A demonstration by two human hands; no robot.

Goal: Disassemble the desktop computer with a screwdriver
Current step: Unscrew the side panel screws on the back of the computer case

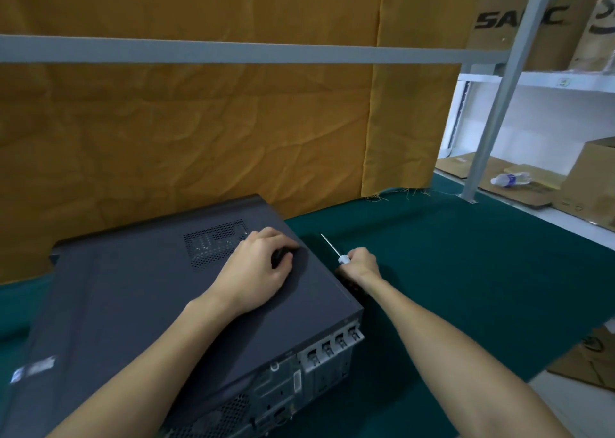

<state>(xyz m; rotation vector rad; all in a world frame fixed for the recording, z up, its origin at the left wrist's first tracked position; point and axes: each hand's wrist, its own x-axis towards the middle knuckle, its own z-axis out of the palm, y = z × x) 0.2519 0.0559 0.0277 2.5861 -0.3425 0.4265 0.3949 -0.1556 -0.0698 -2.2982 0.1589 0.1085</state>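
Biggest thing first: a wrinkled mustard-yellow cloth backdrop (199,131) fills the far side, crossed by a grey metal rail (233,51), and under it a dark green cloth-covered table (466,271). On the table, left of centre, lies the dark grey metal desktop computer case (133,304), flat on its side, solid side panel up with a perforated vent patch (214,243) near the far edge; the rear face with its ports and silver expansion-slot covers (329,349) points toward us. We see the panel seated on the chassis, so we judge the task is at an early step — cover not yet off. The left hand (263,269) rests on the panel near its right edge, fingers curled down around a dark recess or grip there; whether it actually hooks that recess we can't tell. The right hand (361,264) sits just beside the case's right edge, low on the table, fist wrapped around a slim screwdriver (332,246) with a pale handle, thin metal shaft pointing away and not touching the case. Next move, as we judge it — bring the tip round to the panel screws at the rear edge while the left hand steadies the case. Off right, white shelving (532,81) carries cardboard boxes (519,21) and a fallen clear plastic bottle (511,179).
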